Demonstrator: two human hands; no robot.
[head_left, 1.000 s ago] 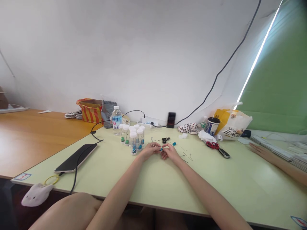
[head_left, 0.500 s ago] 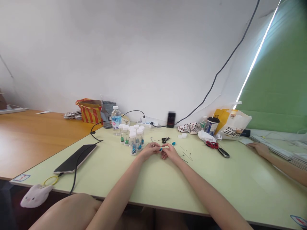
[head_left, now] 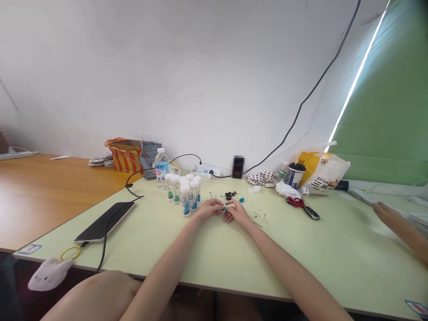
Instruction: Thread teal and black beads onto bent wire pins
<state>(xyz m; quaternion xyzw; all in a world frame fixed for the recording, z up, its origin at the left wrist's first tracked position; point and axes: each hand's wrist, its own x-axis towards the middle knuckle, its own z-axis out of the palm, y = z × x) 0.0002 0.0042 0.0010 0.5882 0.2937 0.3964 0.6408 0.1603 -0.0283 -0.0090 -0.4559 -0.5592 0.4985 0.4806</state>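
Over the pale green table [head_left: 214, 258], my left hand [head_left: 209, 211] and my right hand [head_left: 236, 211] meet, fingertips closed around a small blue piece [head_left: 224, 208]. A thin pale stick or wire seems to run from it along my left fingers; its exact kind is too small to tell. Just left of my left hand stand several clear vials [head_left: 186, 205] with white caps, holding blue or green lumps on thin stems. Beyond my fingers lie a cluster of small black pieces [head_left: 230, 195] and a blue lump [head_left: 241, 200]. Thin pin-like sticks [head_left: 260, 218] are scattered right of my right hand.
A water bottle [head_left: 162, 166] stands behind the vials. At left lies a phone [head_left: 103, 222] with a cable across it. White caps [head_left: 256, 189], red-handled scissors [head_left: 295, 202], a cup [head_left: 295, 176] and a bag [head_left: 326, 174] are to the right. Another person's hand [head_left: 388, 216] is at far right.
My hands stay almost in place around the small blue piece. The other person's hand at far right has drawn back toward the right and nearer, over the papers.
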